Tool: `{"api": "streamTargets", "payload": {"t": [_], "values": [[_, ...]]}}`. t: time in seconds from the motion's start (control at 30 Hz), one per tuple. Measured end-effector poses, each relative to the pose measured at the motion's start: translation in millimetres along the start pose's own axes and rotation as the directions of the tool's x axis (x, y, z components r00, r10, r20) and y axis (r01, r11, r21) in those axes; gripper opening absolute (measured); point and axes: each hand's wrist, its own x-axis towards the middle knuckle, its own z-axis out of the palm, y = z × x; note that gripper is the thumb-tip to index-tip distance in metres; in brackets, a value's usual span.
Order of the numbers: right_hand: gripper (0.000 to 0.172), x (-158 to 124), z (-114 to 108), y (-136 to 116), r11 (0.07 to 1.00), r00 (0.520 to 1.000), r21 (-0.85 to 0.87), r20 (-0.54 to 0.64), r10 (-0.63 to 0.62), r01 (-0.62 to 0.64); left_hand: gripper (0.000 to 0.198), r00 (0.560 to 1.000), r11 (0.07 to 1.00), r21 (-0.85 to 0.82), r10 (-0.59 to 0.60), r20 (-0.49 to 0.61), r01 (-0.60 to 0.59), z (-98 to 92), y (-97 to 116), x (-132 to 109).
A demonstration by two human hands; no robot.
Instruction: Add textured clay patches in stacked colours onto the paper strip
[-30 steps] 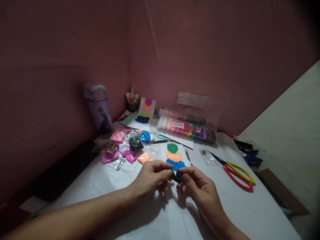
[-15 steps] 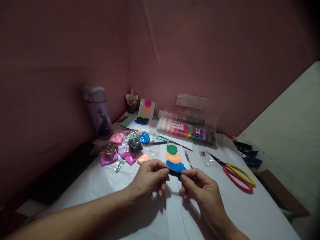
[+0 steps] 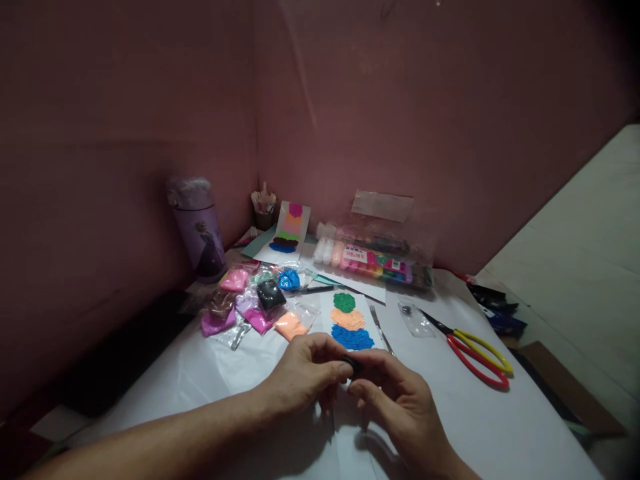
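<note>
Both my hands meet low in the middle of the white table. My left hand and my right hand pinch a small lump of black clay between their fingertips. Just beyond them lies a white card bearing a green, an orange and a blue clay patch in a column. A small metal fork rests along the card's right edge.
Several small bags of coloured clay lie at left. A purple bottle stands in the corner, next to a finished card and a cup of sticks. A clay pack sits by the wall; red-yellow scissors at right.
My hands have drawn closer together and a little nearer to me, squeezing the stretched black clay back into a compact lump.
</note>
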Motion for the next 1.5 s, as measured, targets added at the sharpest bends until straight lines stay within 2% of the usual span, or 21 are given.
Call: {"api": "streamTargets", "payload": {"t": [0.17, 0.3, 0.37, 0.47, 0.53, 0.63, 0.73, 0.83, 0.97, 1.1, 1.27, 1.5], "values": [[0.008, 0.2, 1.5, -2.0, 0.997, 0.998, -0.045, 0.016, -0.058, 0.059, 0.033, 0.997, 0.999, -0.031, -0.024, 0.078, 0.026, -3.0, -0.1, 1.4], [0.008, 0.8, 1.4, -0.1, 0.997, 0.998, -0.047, 0.019, -0.068, 0.069, 0.033, 0.992, 0.998, -0.048, -0.038, 0.121, 0.044, -4.2, -1.2, 3.9], [0.012, 1.6, 0.8, 1.1, 0.998, 0.997, -0.035, -0.058, -0.058, 0.056, 0.03, 0.996, 0.998, -0.045, -0.038, 0.079, 0.041, -3.7, -0.2, 4.6], [0.019, 4.5, -1.1, 1.5, 0.999, 0.979, 0.047, -0.203, 0.021, -0.012, 0.025, 0.999, 0.998, -0.067, 0.001, -0.033, -0.003, -4.9, 2.6, 5.0], [0.021, 7.0, -2.7, 1.1, 0.993, 0.968, 0.104, -0.236, 0.087, -0.064, 0.023, 0.997, 0.994, -0.099, 0.03, -0.076, -0.038, -7.7, 4.3, 4.8], [0.024, 9.6, -4.5, 0.7, 0.982, 0.967, 0.133, -0.198, 0.162, -0.137, 0.024, 0.996, 0.991, -0.127, 0.043, -0.073, -0.052, -11.4, 5.4, 3.5], [0.024, 9.6, -3.7, 0.1, 0.976, 0.973, 0.142, -0.138, 0.185, -0.165, 0.029, 0.998, 0.993, -0.116, 0.025, -0.064, -0.032, -10.0, 4.2, 2.3], [0.022, 7.8, -0.8, -1.4, 0.976, 0.983, 0.154, -0.073, 0.169, -0.156, 0.036, 0.999, 0.997, -0.081, 0.009, -0.048, -0.013, -5.1, 2.2, 2.2], [0.019, 4.1, 2.2, -2.6, 0.977, 0.99, 0.167, -0.024, 0.138, -0.132, 0.036, 0.998, 1.0, -0.002, 0.001, 0.058, -0.001, -0.4, 1.7, 1.7], [0.017, 1.3, 1.5, -2.7, 0.981, 0.993, 0.161, -0.03, 0.113, -0.107, 0.034, 1.0, 0.999, 0.045, 0.0, 0.025, -0.001, 1.9, 4.6, -0.6], [0.018, 0.8, 0.2, -1.4, 0.99, 0.996, 0.116, 0.023, 0.081, -0.083, 0.032, 1.0, 0.999, 0.038, -0.003, -0.005, 0.003, 1.1, 4.2, -0.9], [0.013, 0.7, 1.2, -3.0, 0.992, 0.996, 0.095, 0.048, 0.077, -0.082, 0.028, 0.995, 0.999, 0.014, -0.03, 0.096, 0.029, -4.9, -0.4, 2.1]]}}
